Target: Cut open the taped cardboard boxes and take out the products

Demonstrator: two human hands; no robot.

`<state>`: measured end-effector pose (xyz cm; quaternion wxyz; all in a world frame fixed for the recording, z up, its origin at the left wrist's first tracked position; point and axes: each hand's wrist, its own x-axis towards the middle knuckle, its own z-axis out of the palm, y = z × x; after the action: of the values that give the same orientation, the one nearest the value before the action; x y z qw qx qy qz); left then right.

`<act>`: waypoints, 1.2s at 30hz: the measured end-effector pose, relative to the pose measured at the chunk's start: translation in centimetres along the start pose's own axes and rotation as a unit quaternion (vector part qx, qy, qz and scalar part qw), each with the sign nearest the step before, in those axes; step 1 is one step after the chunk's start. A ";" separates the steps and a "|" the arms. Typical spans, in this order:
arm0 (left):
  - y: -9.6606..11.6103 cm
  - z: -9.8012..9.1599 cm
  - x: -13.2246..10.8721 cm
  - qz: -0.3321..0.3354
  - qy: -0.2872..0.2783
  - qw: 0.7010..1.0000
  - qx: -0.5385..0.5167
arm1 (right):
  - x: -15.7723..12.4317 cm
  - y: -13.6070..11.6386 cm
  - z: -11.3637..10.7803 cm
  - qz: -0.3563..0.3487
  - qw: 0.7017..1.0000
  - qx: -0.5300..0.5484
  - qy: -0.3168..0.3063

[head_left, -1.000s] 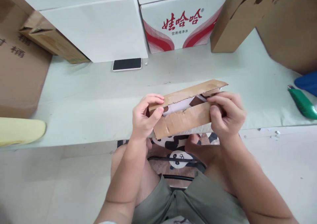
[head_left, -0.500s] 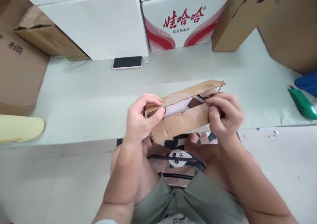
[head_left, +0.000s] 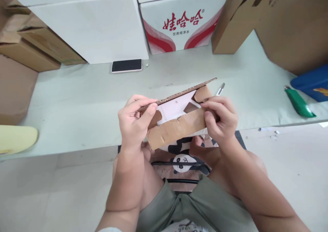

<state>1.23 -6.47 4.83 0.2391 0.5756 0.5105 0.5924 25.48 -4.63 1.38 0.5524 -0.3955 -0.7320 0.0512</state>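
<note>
A long, flat brown cardboard box is held over my lap at the table's near edge. My left hand grips its left end, thumb tucked inside the opening. My right hand pinches the right end of the front wall. The lid flap is lifted and something white shows inside. A silver blade tip pokes out behind my right hand.
The pale green table carries a phone, a green utility knife, a blue object, white cartons, a red-printed carton and brown boxes. A yellow object lies at the left edge.
The lid flap has been lifted higher, so more of the white inside shows. Both hands and the box have shifted slightly left.
</note>
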 end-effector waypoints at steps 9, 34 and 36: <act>-3.0 0.2 0.4 0.004 0.090 0.996 -0.017 | -1.0 -0.4 -1.7 0.028 0.993 0.108 0.039; -2.3 0.3 0.1 0.010 0.197 0.979 -0.059 | -1.6 1.5 -2.4 0.008 0.996 0.089 0.005; -1.3 -0.6 0.2 -0.020 0.186 0.981 -0.047 | -1.7 1.1 -2.3 0.001 0.996 0.084 0.006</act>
<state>0.25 -5.99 3.86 0.1789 0.4329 0.5289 0.7077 28.13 -5.77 0.35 0.5880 -0.3487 -0.7214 0.1104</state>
